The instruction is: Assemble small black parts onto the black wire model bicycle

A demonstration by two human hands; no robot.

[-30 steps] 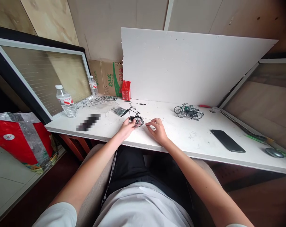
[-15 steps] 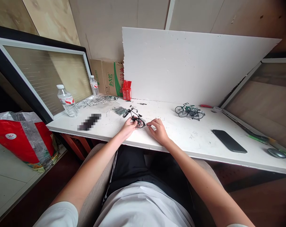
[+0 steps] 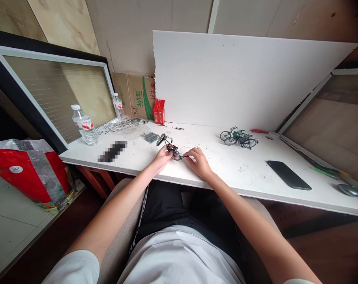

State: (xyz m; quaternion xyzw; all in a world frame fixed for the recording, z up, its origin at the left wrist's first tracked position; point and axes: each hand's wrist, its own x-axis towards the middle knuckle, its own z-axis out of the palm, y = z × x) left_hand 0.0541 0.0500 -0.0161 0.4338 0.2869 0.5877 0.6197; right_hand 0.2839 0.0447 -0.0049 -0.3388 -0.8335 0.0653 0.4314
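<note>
Two bare hands at a white desk (image 3: 232, 177) here, and one little toy bike (image 3: 175, 150) between them, near the front edge. The left hand (image 3: 161, 159) has it gripped around the middle, tilted, so its length runs from the handlebars (far and leftish) down to the rear wheel, nearer and to the right. That back end points at the right hand (image 3: 199, 162), which pinches a tiny dark piece (image 3: 185, 156) just beside the wheel — can't tell if they actually touch.

Containers, for the curious: two clear bottles (image 3: 85, 127) over left, capped on the nearer one, can't make out how full. There's a small plastic packet (image 3: 151, 137) of dark green bits just past the bike. The cardboard box (image 3: 134, 98), red carton (image 3: 159, 112) and big red bag (image 3: 27, 169) — no view inside.
</note>
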